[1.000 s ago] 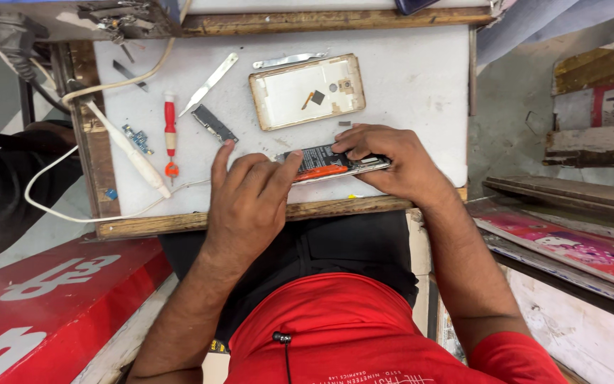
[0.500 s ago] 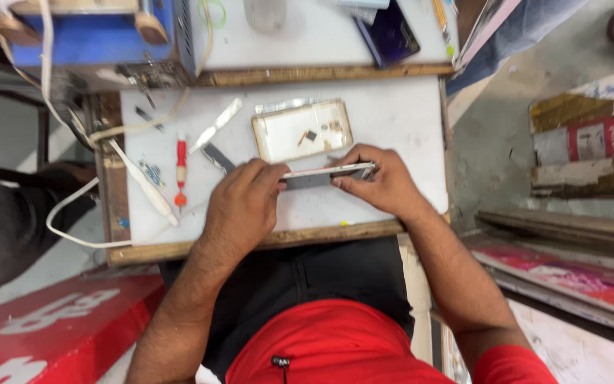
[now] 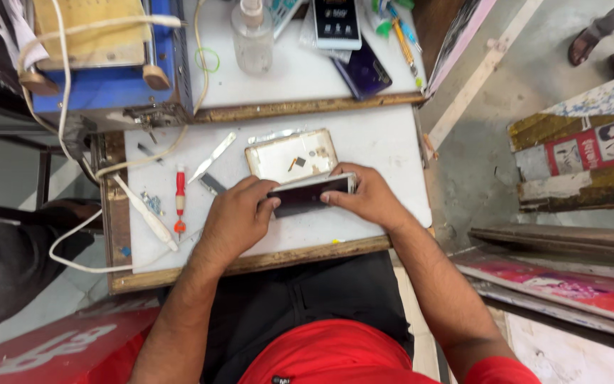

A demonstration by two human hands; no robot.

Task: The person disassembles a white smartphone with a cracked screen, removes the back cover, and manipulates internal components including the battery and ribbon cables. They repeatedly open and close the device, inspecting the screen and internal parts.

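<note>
A dismantled phone body [image 3: 310, 194] with a dark face is tilted up on its long edge over the white work board [image 3: 385, 142]. My left hand [image 3: 234, 220] grips its left end, thumb and fingers curled around it. My right hand [image 3: 365, 197] holds its right end from the far side. Just behind the phone lies a gold back cover [image 3: 291, 155], inside up, with small parts in it.
A red-handled screwdriver [image 3: 179, 200], a white soldering-type tool [image 3: 145, 212] with its cable, metal tweezers [image 3: 212, 157] and loose screws [image 3: 152, 203] lie left of my hands. Behind are a blue machine [image 3: 108, 89], a clear bottle [image 3: 253, 35] and more phones [image 3: 337, 23]. Another person's foot [image 3: 591, 41] shows top right.
The phone lay flat with its inner parts up; my hands have turned it up onto its edge, dark face toward me. The camera view has drawn back, showing more of the bench behind.
</note>
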